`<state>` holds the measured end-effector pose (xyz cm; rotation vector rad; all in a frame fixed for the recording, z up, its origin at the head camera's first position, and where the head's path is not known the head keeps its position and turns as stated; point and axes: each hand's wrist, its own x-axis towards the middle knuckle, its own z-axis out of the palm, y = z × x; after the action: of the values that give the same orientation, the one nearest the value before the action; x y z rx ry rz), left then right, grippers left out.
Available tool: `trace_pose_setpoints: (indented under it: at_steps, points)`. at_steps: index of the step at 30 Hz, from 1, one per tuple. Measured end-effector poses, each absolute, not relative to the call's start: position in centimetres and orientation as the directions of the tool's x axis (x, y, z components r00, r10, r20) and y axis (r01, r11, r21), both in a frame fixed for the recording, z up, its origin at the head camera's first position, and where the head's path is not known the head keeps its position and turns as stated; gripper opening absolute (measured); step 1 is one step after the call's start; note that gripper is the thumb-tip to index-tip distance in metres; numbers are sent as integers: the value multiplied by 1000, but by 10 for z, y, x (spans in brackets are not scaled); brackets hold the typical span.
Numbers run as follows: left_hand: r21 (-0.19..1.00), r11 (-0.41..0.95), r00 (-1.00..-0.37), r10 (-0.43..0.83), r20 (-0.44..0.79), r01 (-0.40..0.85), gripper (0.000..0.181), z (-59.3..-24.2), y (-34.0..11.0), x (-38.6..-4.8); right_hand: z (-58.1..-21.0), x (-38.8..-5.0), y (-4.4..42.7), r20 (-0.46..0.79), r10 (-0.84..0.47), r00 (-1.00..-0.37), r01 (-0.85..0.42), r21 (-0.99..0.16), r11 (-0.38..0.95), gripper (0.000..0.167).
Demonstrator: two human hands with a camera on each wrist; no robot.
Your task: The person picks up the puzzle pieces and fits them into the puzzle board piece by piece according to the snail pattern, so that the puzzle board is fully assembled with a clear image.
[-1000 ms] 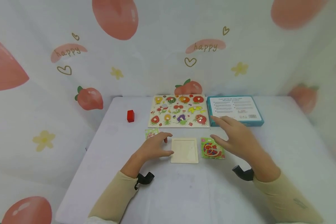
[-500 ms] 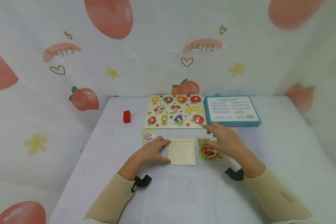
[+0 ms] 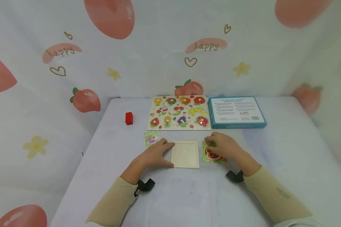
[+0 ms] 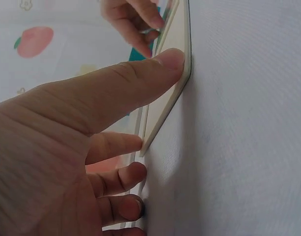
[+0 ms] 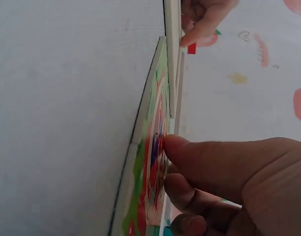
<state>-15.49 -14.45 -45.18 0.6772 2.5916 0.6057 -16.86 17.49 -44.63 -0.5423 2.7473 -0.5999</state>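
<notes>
A square wooden tray (image 3: 184, 154) with a raised rim lies flat. The left hand (image 3: 153, 155) is at its left side, thumb and forefinger spread, one tip at each left corner; in the left wrist view the left hand's thumb (image 4: 125, 88) presses the rim. Just right of the tray lies a colourful snail puzzle (image 3: 213, 156) in several pieces. The right hand (image 3: 227, 147) has curled fingers over its upper left part and pinches a piece there; in the right wrist view the right hand's thumb (image 5: 204, 160) touches the puzzle's face. Whether the piece is raised cannot be seen.
A small picture card (image 3: 151, 138) lies beyond the left hand. Further back are a fruit peg board (image 3: 179, 118), a blue-edged box (image 3: 237, 110) and a red block (image 3: 129, 118). A printed cloth hangs behind the white table (image 3: 170, 195).
The right hand has moved left and down onto the snail puzzle, its fingers drawing closer together. The left hand has come down against the tray's left corners.
</notes>
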Motion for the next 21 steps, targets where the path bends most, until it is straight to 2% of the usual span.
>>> trace_pose_setpoints:
  at_steps: [7, 21]
  points:
    - [480, 798, -805, 529, -267, 365, 92, -450, -143, -154, -452, -169, 176, -177, -371, -912, -247, -485, 839, 39]
    - [475, 799, -809, 527, -260, 368, 92, -451, -143, -153, -450, -166, 171, -136, -335, -933, -232, -484, 844, 34]
